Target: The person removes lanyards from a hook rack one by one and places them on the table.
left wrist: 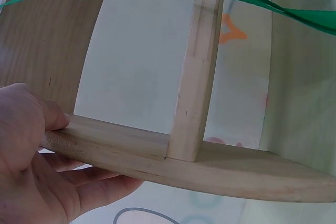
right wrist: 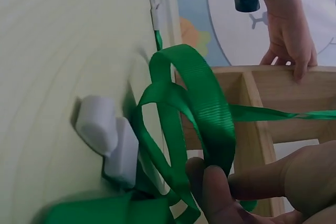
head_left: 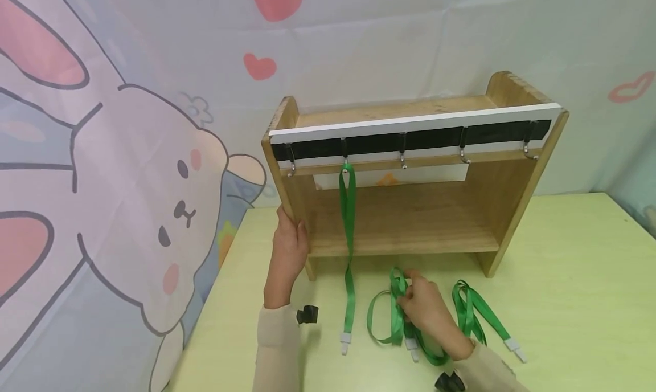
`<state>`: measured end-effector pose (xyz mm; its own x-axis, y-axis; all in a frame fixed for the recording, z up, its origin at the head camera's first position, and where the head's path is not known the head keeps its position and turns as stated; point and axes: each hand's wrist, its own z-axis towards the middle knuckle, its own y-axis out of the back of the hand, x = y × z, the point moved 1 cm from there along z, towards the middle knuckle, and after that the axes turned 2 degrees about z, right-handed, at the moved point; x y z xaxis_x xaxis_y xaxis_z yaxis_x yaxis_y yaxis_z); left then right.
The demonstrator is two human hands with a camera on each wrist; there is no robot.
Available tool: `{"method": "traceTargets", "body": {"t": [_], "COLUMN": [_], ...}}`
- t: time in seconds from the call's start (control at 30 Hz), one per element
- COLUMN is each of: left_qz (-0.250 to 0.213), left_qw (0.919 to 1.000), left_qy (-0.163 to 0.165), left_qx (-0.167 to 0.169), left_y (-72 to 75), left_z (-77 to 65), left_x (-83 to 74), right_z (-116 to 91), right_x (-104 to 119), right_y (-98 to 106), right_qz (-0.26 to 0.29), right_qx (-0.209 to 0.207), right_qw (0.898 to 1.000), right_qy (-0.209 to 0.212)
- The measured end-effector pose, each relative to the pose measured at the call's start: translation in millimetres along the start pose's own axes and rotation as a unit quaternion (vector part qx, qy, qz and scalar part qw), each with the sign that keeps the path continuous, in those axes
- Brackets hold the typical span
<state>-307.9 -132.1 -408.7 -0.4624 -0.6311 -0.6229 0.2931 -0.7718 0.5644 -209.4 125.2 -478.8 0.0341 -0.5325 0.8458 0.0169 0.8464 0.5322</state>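
My left hand (head_left: pixel 290 248) grips the left side panel (left wrist: pixel 252 174) of a wooden shelf (head_left: pixel 405 212), thumb on one face and fingers on the other in the left wrist view. Low in front of the shelf, my right hand (head_left: pixel 427 309) pinches a looped green lanyard (right wrist: pixel 210 108) between thumb and fingers. Its white plastic clip (head_left: pixel 411 346) lies near the tabletop. Another green lanyard (head_left: pixel 349 209) hangs straight down from the second hook (head_left: pixel 345 152) from the left. To the right of my right hand lies a folded green lanyard (head_left: pixel 463 309) with a white clip.
A white rail with a black strip (head_left: pixel 374 146) runs along the shelf's upper front and carries several metal hooks. The shelf stands on a pale yellow-green table (head_left: pixel 574 278). Behind is a cloth backdrop (head_left: pixel 389 44) printed with hearts and a cartoon rabbit.
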Motion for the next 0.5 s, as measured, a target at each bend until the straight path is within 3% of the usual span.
{"method": "traceTargets", "body": {"t": [0.5], "left_qz": [-0.004], "left_qw": [0.9999], "left_qy": [0.013], "left_qx": [0.008], "left_y": [-0.1], "left_z": [-0.4], "left_x": [-0.7], "right_z": [-4.5], "right_x": [-0.2], "right_y": [-6.5], "right_qz": [-0.061], "right_qx": [0.005], "right_qw": [0.998], "right_qy": [0.019]}}
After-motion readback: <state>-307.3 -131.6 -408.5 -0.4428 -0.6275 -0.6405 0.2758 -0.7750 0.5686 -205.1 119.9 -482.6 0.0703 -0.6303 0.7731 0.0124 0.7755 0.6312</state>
